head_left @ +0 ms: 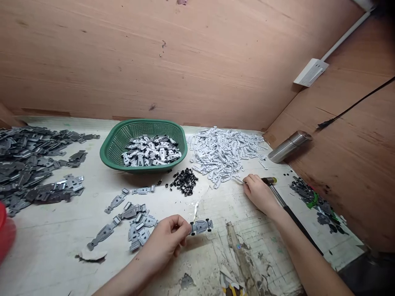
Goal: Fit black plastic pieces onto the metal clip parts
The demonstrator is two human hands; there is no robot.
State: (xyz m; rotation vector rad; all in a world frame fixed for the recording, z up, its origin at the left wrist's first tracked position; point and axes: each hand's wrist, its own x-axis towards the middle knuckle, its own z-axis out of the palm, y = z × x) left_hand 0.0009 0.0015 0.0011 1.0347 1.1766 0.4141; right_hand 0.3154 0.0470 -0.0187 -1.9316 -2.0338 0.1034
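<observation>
At the far left, a red object (6,232) stands at the edge of view, near a broad heap of dark grey metal plates (33,164). Next, a looser cluster of grey plates (135,220) lies on the bench (216,203), in front of a green basket (113,144) containing white and black pieces (151,151). The left hand (170,235) pinches one end of a grey wheeled plate (202,226), holding it level just right of that cluster; small black parts (184,181) are piled beyond it. Farther right spreads a mound of white pieces (222,152). At its near edge the right hand (259,192) has its fingertips closed on a thin pale piece (238,180). Beside that hand lies a hammer (298,222), with a metal cylinder (289,146) behind and mixed scraps (316,203) at the far right.
</observation>
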